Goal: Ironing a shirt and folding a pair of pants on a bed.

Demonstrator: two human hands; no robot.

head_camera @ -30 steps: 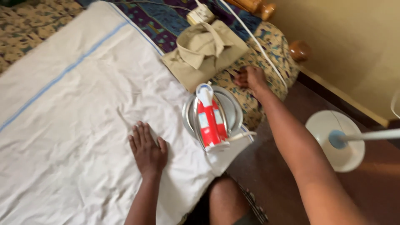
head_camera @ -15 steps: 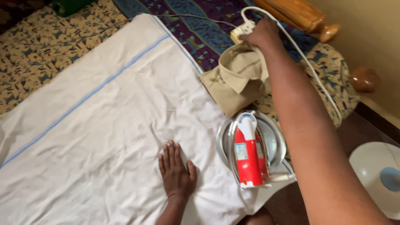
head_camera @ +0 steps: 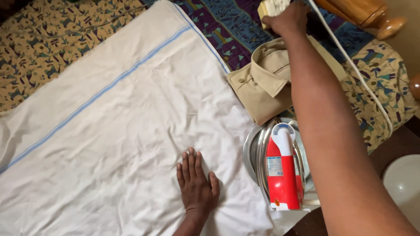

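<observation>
Palm down, your left hand (head_camera: 197,185) is lying flat on the white cloth (head_camera: 113,131) at about 6 o'clock, fingers spread and pinching nothing. Your right hand (head_camera: 286,19) is reaching far out to 1 o'clock, fingers curling over the cream plug block (head_camera: 271,6) at the top edge; how tightly it is closing there is hidden from view. A white cord (head_camera: 354,65) is running from that block down toward 3 o'clock. The cloth is looking soft, light and limp, creasing easily, so it is likely handling best with flat palms or a pinch at an edge or corner. Just right of your left hand, at 5 o'clock, the red and white iron (head_camera: 282,170) is resting on a round metal plate (head_camera: 250,153); it is likely heavy and rigid, best taken by its handle. Between the iron and your right hand, a folded khaki shirt (head_camera: 262,78) is lying on the patterned bedspread (head_camera: 52,39).
</observation>
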